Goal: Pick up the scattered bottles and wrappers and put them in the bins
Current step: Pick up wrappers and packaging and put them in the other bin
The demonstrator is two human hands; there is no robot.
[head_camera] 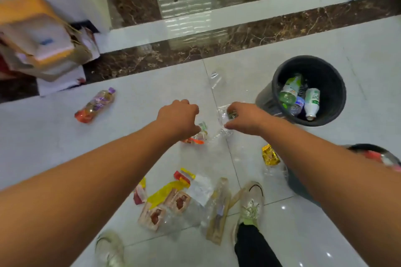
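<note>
My left hand (pixel 179 118) is curled over an orange and green wrapper (pixel 198 137) on the floor, and its fingers are hidden from me. My right hand (pixel 244 118) pinches a crumpled clear plastic wrapper (pixel 225 122) just left of the black bin (pixel 282 69). That bin holds several bottles (pixel 290 93). A bottle with a purple cap (pixel 95 105) lies on the floor at the left. Several wrappers (pixel 173 201) are scattered near my feet, and a gold wrapper (pixel 270 155) lies under my right forearm.
A second dark bin (pixel 368 149) shows behind my right forearm at the right edge. Stacked cardboard boxes (pixel 36 37) stand at the far left. A dark marble strip (pixel 173 50) and a white step cross the floor ahead. My shoes (pixel 251 201) stand among the wrappers.
</note>
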